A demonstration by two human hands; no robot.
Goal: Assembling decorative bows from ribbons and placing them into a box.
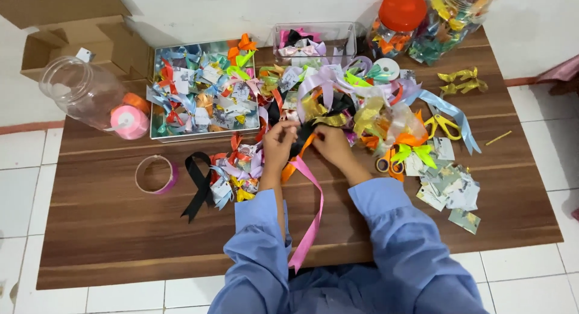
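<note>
Both your hands are together at desk centre, working one small piece: left hand and right hand have fingers curled in and pinched on a black ribbon bit between them. An orange ribbon strip runs down from the same spot; can't tell which hand holds it. The pink ribbon trails from just under your hands, over the near edge of the desk and across your blue sleeve. A heap of mixed loose ribbons sits just behind your hands. Left of it is a tray of finished bows; a black ribbon loop lies near your left forearm, with a tape roll further left. A clear plastic jar lies on its side at the far left with a pink ribbon spool at its mouth. Yellow scissors lie right of the heap, a stack of cut cards near your right sleeve. An orange-lidded jar stands at the back.
</note>
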